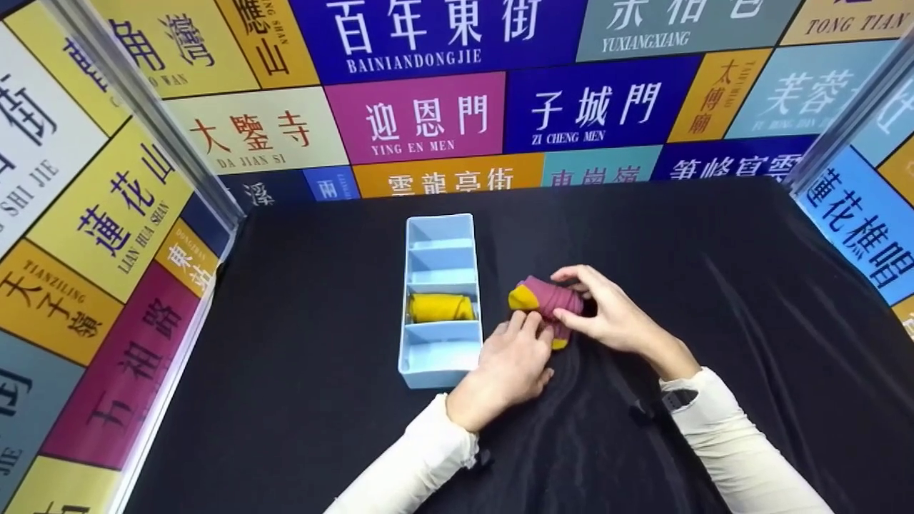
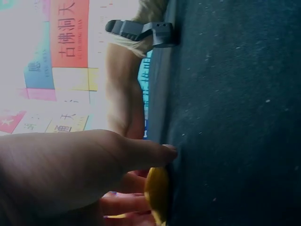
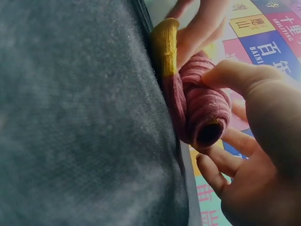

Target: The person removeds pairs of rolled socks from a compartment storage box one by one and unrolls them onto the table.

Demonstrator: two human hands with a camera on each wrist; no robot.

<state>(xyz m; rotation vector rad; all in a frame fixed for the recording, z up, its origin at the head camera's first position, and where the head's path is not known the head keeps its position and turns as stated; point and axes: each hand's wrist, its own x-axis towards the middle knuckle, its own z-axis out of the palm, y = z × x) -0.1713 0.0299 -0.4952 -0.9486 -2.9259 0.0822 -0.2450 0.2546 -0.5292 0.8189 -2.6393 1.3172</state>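
A mauve sock (image 1: 548, 294) with yellow ends is partly rolled up on the black cloth, right of the light blue box. Whether one sock or a pair makes up the roll, I cannot tell. My right hand (image 1: 618, 314) holds the roll's right side between thumb and fingers; in the right wrist view its dark open end (image 3: 209, 133) faces the camera. At the near side, the fingers of my left hand (image 1: 515, 363) press on the sock beside a yellow flap (image 3: 164, 44). The left thumb (image 2: 150, 151) lies apart from the sock.
The light blue box (image 1: 405, 350) has several compartments in a row, front to back. A yellow rolled sock (image 1: 441, 308) sits in the second one from the near end. Black cloth (image 1: 307, 371) covers the table, and printed panels (image 1: 421, 118) stand around it.
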